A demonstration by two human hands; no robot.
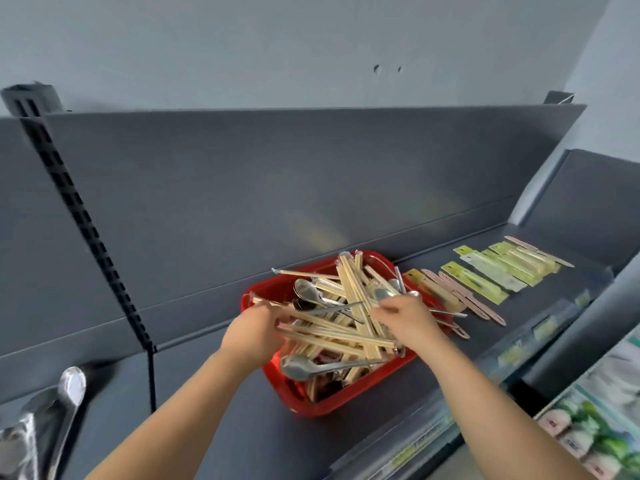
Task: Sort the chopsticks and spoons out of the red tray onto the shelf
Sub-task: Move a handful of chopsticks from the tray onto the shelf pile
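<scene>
The tray (341, 403) sits mid-shelf (214, 393), heaped with chopsticks (349, 306) and spoons (304, 292) crossed over one another. The chopsticks are judged light, stiff and prone to slide, so best taken as a bundle near mid-length. The spoons are judged heavier and slick, best lifted by the handle. The left hand (252, 332) curls round chopsticks at the tray's left end. The right hand (407, 318) has bent fingers in the heap, and what it holds cannot be told. Green packs (498, 271) and pink packs (460, 296) lie to the right. Laid-out spoons (71, 384) lie near left. Tangled handles are the likely obstruction.
</scene>
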